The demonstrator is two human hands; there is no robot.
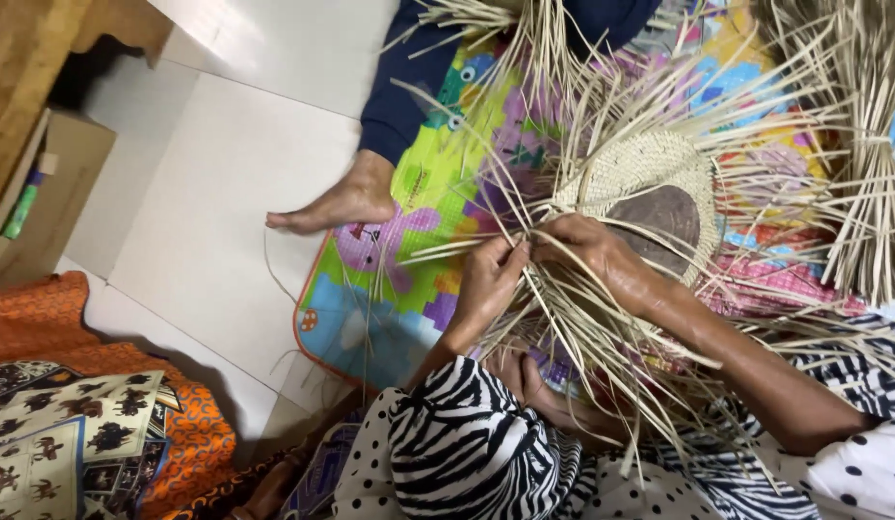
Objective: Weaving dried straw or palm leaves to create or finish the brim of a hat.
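Straw strands (602, 318) fan out in every direction from a half-woven straw hat (650, 178), which sits over a dark rounded mould (664, 217) near the middle of a bright patchwork play mat (409, 193). The left hand (486, 279) is closed, its fingertips pinching a few pale strands just at the hat's lower-left rim. The right hand (592, 250) lies right beside it, fingers curled over the same cluster of strands and resting against the mould's edge; the two hands almost touch. Zebra-striped cloth (467, 453) and polka-dot fabric (852, 472) cover the person's lap at the mat's near edge. Another person's bare foot (337, 204) rests at the mat's left edge, on the white tiled floor (226, 173). Loose straw bundles (871, 193) lie at the mat's right side. Orange patterned fabric (72, 404) is piled at lower left.
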